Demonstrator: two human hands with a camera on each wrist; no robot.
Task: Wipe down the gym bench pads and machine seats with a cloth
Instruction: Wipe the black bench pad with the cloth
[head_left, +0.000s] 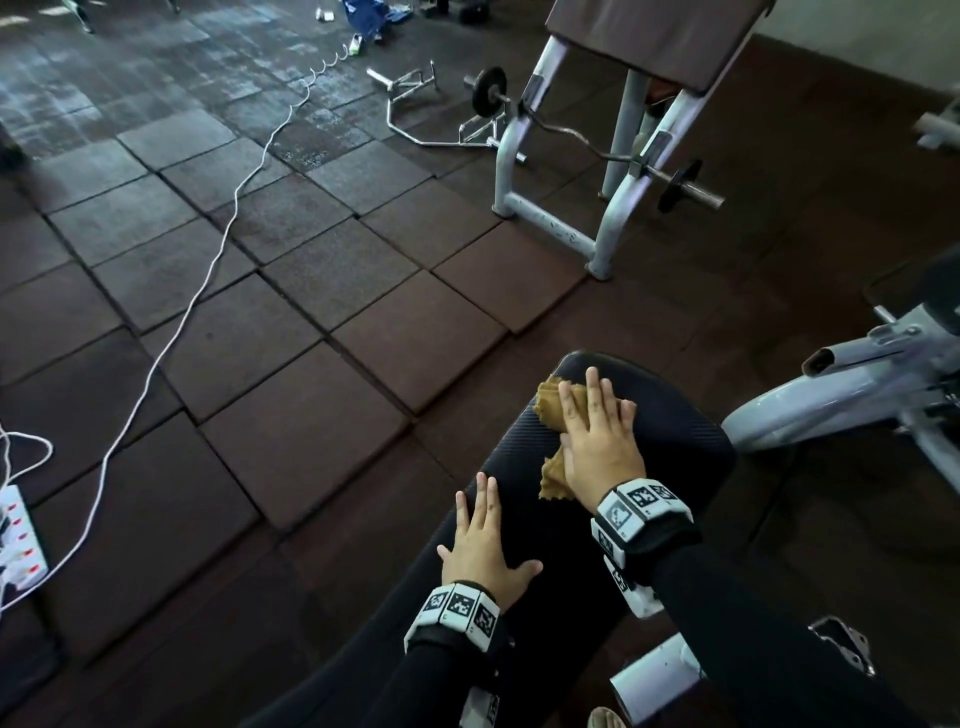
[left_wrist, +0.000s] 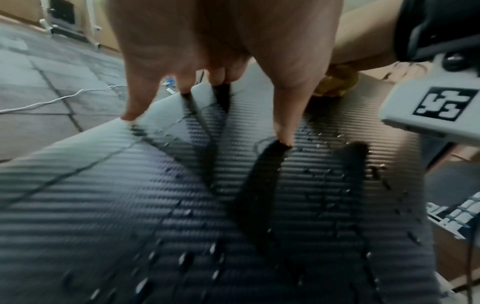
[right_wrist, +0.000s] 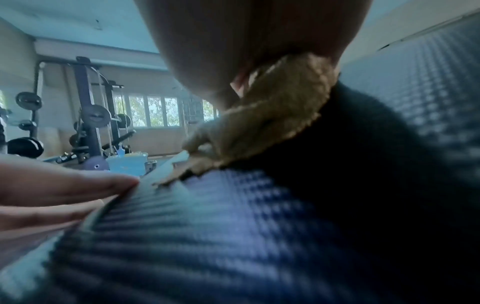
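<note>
1. I am looking at the bench pad (head_left: 670, 452): black, ribbed, beaded with droplets in the left wrist view.
2. I am pressing the tan, zigzag-edged cloth (head_left: 551, 405) flat under my right hand (head_left: 597, 436), fingers straight, near the pad's far end.
3. I am resting my left hand (head_left: 480, 545) flat, fingers spread, on the pad.
4. My right palm is covering most of the cloth.
</note>
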